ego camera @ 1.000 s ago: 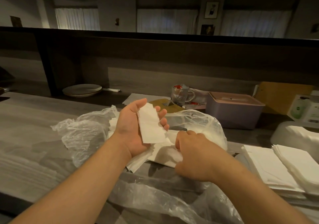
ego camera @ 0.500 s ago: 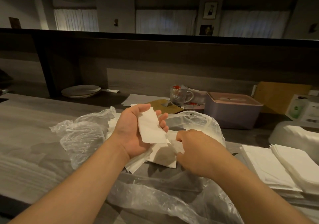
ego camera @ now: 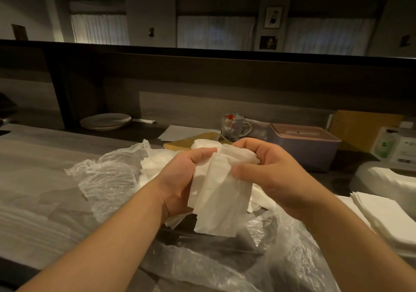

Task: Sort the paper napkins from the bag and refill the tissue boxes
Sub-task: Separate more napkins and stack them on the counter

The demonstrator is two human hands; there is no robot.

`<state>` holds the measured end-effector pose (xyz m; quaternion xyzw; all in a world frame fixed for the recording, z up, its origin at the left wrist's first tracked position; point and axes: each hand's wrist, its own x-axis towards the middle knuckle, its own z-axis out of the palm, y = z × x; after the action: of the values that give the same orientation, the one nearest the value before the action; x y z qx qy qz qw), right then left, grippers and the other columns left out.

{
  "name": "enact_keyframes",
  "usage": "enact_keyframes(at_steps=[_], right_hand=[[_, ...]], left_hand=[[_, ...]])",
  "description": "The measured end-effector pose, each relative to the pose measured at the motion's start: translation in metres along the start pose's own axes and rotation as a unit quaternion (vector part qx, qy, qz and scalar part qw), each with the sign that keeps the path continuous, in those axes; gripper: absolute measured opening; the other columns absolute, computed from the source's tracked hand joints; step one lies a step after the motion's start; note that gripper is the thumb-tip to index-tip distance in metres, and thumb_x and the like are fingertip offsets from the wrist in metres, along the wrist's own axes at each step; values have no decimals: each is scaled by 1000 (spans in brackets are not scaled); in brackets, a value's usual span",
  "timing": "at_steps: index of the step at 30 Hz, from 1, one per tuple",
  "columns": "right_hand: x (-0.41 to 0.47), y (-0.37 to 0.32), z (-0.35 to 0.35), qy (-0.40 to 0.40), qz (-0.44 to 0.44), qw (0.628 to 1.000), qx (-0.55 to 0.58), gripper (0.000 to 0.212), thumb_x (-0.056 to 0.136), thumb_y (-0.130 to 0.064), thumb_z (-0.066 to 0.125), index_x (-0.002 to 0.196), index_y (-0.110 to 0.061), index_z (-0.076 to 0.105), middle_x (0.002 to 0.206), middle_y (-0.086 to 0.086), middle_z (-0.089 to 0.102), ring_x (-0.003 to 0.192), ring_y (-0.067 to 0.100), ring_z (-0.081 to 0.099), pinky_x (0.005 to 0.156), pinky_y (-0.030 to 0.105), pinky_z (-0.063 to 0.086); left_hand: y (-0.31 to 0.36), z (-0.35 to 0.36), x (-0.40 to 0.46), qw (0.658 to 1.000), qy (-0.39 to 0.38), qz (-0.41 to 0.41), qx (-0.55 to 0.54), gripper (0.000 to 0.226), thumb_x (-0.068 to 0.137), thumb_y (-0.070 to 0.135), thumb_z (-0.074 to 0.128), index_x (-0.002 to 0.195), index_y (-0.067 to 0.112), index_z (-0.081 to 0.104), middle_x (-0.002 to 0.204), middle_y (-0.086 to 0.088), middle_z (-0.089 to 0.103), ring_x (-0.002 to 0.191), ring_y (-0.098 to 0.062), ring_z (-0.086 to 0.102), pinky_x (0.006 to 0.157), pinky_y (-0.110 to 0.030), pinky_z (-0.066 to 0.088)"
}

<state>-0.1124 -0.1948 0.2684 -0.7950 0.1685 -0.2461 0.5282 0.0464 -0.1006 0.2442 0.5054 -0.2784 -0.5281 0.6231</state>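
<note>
Bare forearms, no sleeves

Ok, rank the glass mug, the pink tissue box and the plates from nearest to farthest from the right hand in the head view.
From the right hand:
1. Glass mug, just beyond it, slightly left.
2. Pink tissue box, behind and to its right; close to the mug's distance, so a near call.
3. Plates, far left at the back.

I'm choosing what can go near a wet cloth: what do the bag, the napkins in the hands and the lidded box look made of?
Bag: thin clear plastic film, glossy and crinkled, the counter showing through.
Napkins: soft matte white paper tissue, creased and limp.
Lidded box: smooth, probably hard plastic, with a dull lilac body and pinkish lid; the dim light leaves this open.
</note>
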Motion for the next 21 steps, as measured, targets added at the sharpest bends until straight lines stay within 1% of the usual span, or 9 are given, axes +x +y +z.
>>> enact_keyframes(at_steps=[3,5,6,8,10,13,16,18,21], right_hand=[[2,3,7,30,13,999,6,27,91,-5,71,107,-27,69,101,-1,75,91,21,74,76,40,65],[3,5,10,58,15,998,4,28,92,-10,72,110,-31,65,103,-4,73,88,18,74,63,32,61],[4,7,11,72,10,997,-7,30,92,-11,72,111,-33,63,103,-6,71,85,15,74,58,29,59],[3,9,14,98,-20,994,-51,37,92,-14,72,116,-37,57,107,-13,63,84,3,68,56,19,55],[4,14,14,135,-78,972,-178,46,89,-22,76,119,-44,49,113,-26,49,102,-3,55,74,9,51],[7,19,12,162,-152,920,-324,40,86,-37,76,111,-50,47,113,-30,40,116,4,38,101,24,35],[6,16,11,127,-139,912,-365,25,85,-49,65,105,-51,50,109,-29,39,114,6,32,100,29,24],[4,13,11,103,-125,913,-374,22,83,-54,58,103,-52,50,107,-31,38,112,4,30,101,30,25],[4,12,12,100,-114,919,-365,27,86,-51,65,106,-51,48,108,-30,40,110,2,31,104,32,29]], left_hand=[[-3,2,0,999,-40,-8,11,44,90,49,56,117,21,78,109,-13,76,91,-30,74,93,-50,55],[-7,-1,2,997,-72,-9,-13,61,91,67,50,120,21,77,123,-16,72,105,-36,71,102,-54,52],[-9,-3,3,996,-86,-7,-21,68,87,73,51,121,20,76,125,-18,71,110,-39,69,105,-56,50],[-11,-6,3,993,-115,4,-18,72,75,70,72,124,18,74,127,-21,68,113,-41,65,108,-59,47],[-11,-8,1,992,-127,9,1,79,59,46,93,128,16,71,124,-23,68,107,-40,65,104,-58,48],[-10,-5,0,987,-157,20,25,42,73,22,76,115,17,78,115,-21,65,98,-34,65,94,-50,55],[-10,-7,1,984,-180,16,9,40,76,14,69,115,14,77,112,-20,64,96,-33,64,93,-48,54],[-11,-8,3,981,-193,16,-8,39,77,11,67,114,12,76,108,-20,66,92,-33,65,88,-46,56],[-9,-5,1,980,-196,17,-20,32,78,11,59,101,14,81,97,-17,70,82,-30,67,79,-42,59]])
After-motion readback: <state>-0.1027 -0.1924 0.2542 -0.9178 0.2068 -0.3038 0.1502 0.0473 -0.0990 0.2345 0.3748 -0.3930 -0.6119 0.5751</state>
